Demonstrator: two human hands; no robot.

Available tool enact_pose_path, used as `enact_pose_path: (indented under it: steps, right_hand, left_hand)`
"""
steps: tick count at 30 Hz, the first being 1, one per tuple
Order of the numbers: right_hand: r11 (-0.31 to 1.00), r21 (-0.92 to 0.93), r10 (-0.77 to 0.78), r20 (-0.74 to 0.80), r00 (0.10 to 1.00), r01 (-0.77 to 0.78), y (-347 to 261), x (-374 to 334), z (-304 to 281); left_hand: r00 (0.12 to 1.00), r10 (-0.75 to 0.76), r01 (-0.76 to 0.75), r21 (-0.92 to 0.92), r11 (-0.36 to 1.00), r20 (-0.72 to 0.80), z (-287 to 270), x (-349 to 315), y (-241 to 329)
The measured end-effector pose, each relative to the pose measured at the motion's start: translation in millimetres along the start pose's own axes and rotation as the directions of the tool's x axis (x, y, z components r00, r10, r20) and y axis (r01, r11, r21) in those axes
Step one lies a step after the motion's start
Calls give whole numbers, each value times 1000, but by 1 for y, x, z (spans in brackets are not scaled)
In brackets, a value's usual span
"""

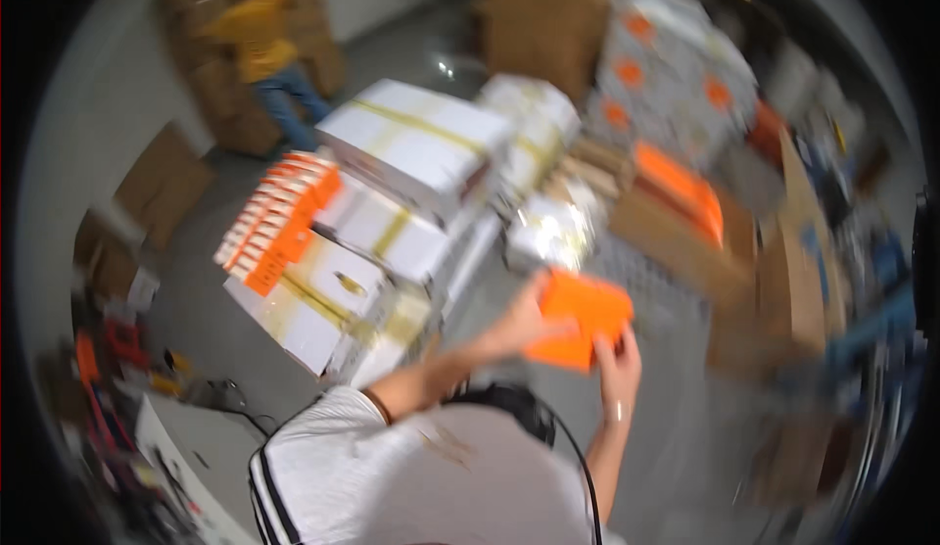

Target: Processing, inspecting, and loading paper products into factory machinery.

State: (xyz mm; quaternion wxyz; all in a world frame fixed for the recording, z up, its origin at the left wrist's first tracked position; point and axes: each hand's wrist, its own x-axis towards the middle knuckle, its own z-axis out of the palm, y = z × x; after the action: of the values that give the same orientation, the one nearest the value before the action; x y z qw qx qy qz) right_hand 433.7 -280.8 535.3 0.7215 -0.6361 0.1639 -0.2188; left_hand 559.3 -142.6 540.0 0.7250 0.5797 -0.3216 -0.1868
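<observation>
I hold an orange box (586, 308) in front of me, blurred by motion, so its details are hard to make out. My left hand (524, 324) grips its left side, with the thumb across the near face. At the lower right corner, my right hand (618, 361) has its fingers closed on the box's edge. To the left, rows of orange-and-white boxes (280, 220) are stacked on large white cartons (318, 295) bound with yellowish tape.
Behind the white cartons, a person in a yellow top (259, 36) stands by tall brown cardboard. An open brown carton (676, 232) with orange contents (681, 188) lies ahead right. Shiny plastic wrap (556, 224) sits beyond my hands. A white cabinet (196, 447) is at lower left.
</observation>
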Motion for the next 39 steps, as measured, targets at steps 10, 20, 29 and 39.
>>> enact_pose_path:
  steps: [10,20,29,39]
  right_hand:
    - [943,-323,-88,-18,996,78,-24,-14,28]
    - [860,-489,-218,-98,971,144,-18,-5,55]
    - [826,-554,-155,-47,987,103,-9,-6,50]
    - [899,-407,-231,-129,964,161,3,-16,24]
  left_hand:
    - [995,-94,76,321,944,41,-7,-25,54]
    - [999,-20,39,506,862,-42,-15,-28,54]
    - [996,44,-2,493,870,-75,-12,-40,35]
    - [984,-179,150,489,859,13,-11,-34,48]
